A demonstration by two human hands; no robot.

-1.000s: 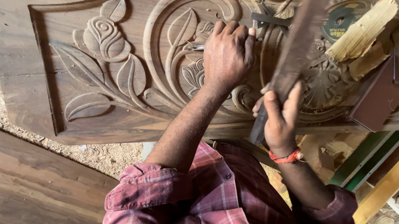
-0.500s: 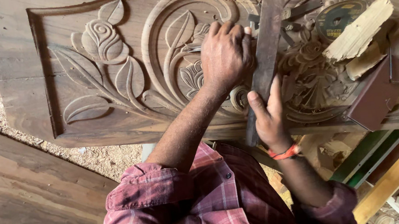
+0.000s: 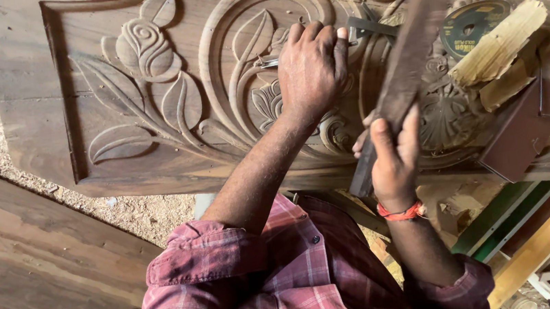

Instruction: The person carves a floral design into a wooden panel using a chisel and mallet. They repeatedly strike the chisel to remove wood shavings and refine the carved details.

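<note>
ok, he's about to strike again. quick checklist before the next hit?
1. Chisel grip: ok. The left hand is fisted around the chisel.
2. Striker grip: ok. The right hand holds the wooden baton at its lower end, raised over the carved panel.
3. Chisel tip seated in the cut: cannot tell; the fist hides most of it.
4. Left fingers away from the struck end: cannot tell; they sit close to it.
5. Swing path: probably not ok. A cutting disc and a wood offcut lie loose on the panel just beside the baton.
</note>
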